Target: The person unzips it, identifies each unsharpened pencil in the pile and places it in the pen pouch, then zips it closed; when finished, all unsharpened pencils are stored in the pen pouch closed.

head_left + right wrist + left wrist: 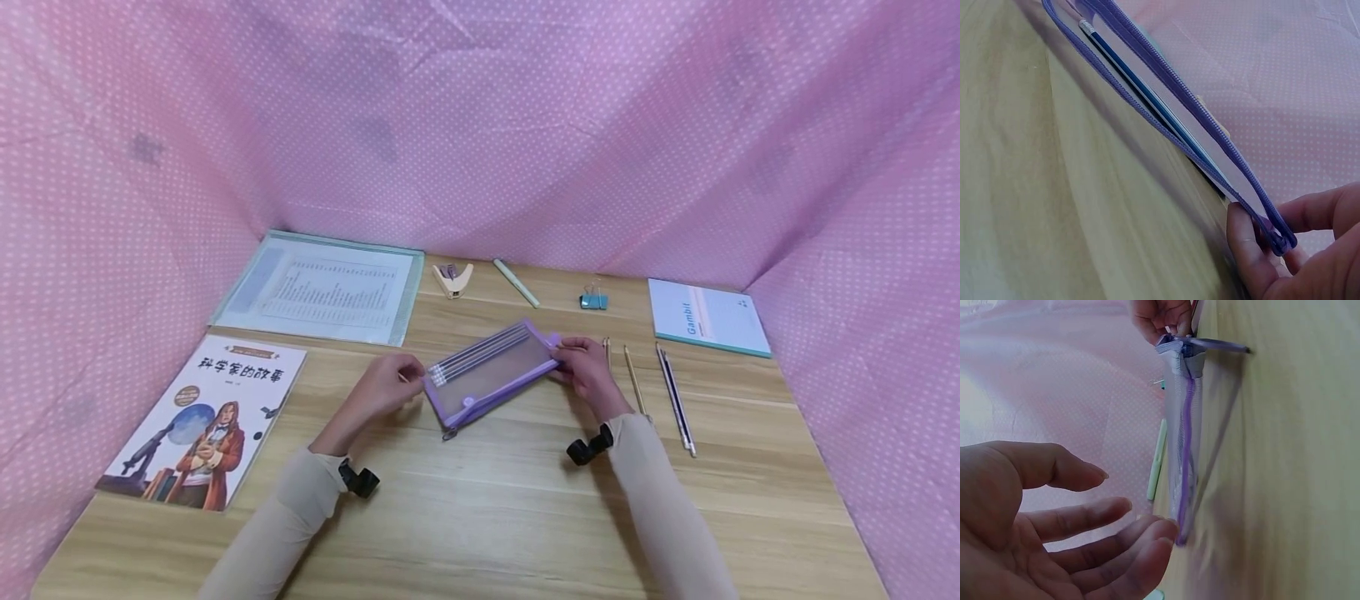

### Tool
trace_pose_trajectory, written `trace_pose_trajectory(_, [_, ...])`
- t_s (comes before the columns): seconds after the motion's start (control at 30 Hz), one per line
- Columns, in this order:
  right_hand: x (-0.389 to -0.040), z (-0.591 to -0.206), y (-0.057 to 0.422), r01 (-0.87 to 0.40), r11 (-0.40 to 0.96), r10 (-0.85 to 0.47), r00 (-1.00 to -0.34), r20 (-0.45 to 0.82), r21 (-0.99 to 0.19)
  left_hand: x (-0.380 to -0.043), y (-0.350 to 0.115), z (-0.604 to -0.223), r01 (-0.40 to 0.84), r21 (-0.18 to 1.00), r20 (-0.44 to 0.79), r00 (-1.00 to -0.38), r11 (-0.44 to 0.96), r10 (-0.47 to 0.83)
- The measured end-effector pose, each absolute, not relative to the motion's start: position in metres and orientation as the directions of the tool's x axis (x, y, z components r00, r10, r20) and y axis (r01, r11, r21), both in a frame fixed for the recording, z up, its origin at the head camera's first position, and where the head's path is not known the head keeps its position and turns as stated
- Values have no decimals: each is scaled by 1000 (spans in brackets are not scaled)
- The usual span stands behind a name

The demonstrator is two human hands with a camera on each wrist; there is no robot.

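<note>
A see-through pencil case (504, 372) with purple edging is held tilted over the wooden table. Inside lie several pencils (480, 353) with pale ends. My right hand (587, 372) pinches the case's right end between thumb and fingers. The right wrist view shows the zipper (1175, 94) undone, its two sides parted, and a blue pencil (1129, 72) within. My left hand (387, 385) is at the case's left end. In the left wrist view its fingers (1125, 569) are loosely bent, thumb apart, fingertips right at the case's edge, gripping nothing.
Right of the case lie gold pencils (634, 379) and dark pencils (677, 404). Along the back are a document folder (330, 287), a cream stapler-like tool (452, 283), a pale green pen (516, 283), a teal binder clip (593, 300) and a notebook (705, 317). A picture-covered book (206, 421) lies left.
</note>
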State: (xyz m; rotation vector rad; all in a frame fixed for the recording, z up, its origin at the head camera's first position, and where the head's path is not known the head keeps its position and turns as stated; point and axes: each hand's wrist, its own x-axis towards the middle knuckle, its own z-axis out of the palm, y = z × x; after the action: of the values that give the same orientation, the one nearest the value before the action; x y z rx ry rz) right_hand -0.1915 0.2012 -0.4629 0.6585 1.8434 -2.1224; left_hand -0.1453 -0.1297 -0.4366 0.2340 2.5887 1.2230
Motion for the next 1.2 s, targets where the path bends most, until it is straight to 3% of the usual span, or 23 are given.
trace_pose_trajectory(0.13, [-190, -462, 203, 473, -163, 96, -866, -491, -866, -136, -135, -439, -63, 808, -272, -922, 586, 277])
trace_pose_trajectory(0.27, [-189, -461, 205, 471, -171, 93, -867, -490, -866, -127, -135, -441, -194, 865, -381, -855, 463, 352])
trace_pose_trajectory(0.53, [-187, -462, 206, 473, -189, 90, -865, -494, -861, -121, -131, -441, -264, 897, -415, -781, 356, 467])
trace_pose_trajectory(0.83, [-182, -463, 207, 491, -166, 70, -859, -507, -855, -126, -135, -450, -293, 902, -410, -813, 318, 414])
trace_pose_trajectory(1.2, [-172, -463, 209, 502, -119, 36, -860, -509, -857, -138, -135, -460, -369, 917, -399, -869, 153, 291])
